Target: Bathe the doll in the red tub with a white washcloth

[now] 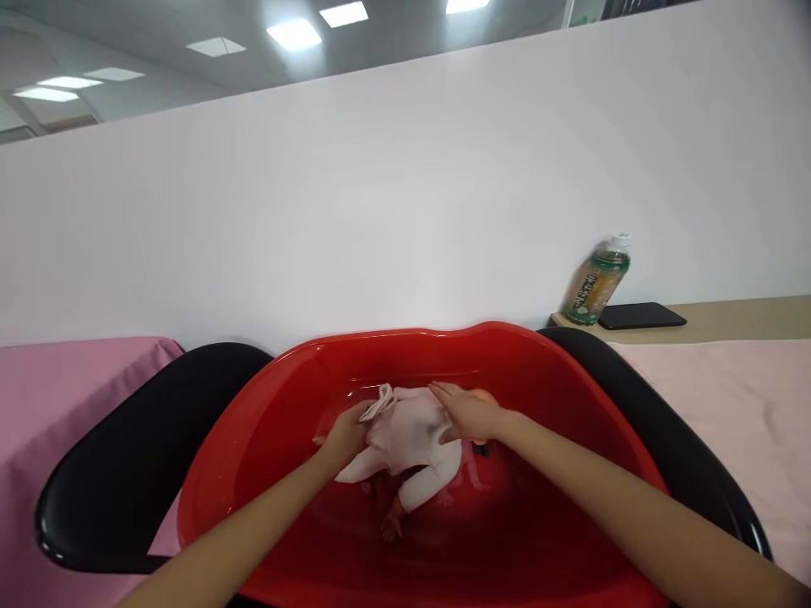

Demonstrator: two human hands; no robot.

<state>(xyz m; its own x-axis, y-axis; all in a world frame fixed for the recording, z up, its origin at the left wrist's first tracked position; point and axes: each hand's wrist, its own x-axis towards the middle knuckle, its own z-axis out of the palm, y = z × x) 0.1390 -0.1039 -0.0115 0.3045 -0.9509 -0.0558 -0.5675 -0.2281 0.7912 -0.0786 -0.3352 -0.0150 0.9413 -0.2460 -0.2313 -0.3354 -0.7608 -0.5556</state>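
Note:
A baby doll in pale pink clothes (411, 439) lies in a big red plastic basin (272, 397) right in front of me, its bare foot pointing toward me. My left hand (345, 435) grips the doll's clothing at its left side, where a fold of cloth sticks up. My right hand (465, 411) lies flat on the doll's back or head end with fingers stretched out. The doll's head is mostly hidden under my right hand.
The basin rests in a black tray-like frame (127, 473) on a table covered in pink cloth (728, 397). At the back right stand a green drink bottle (596, 283) and a black phone (641, 316) against a white partition wall (405, 194).

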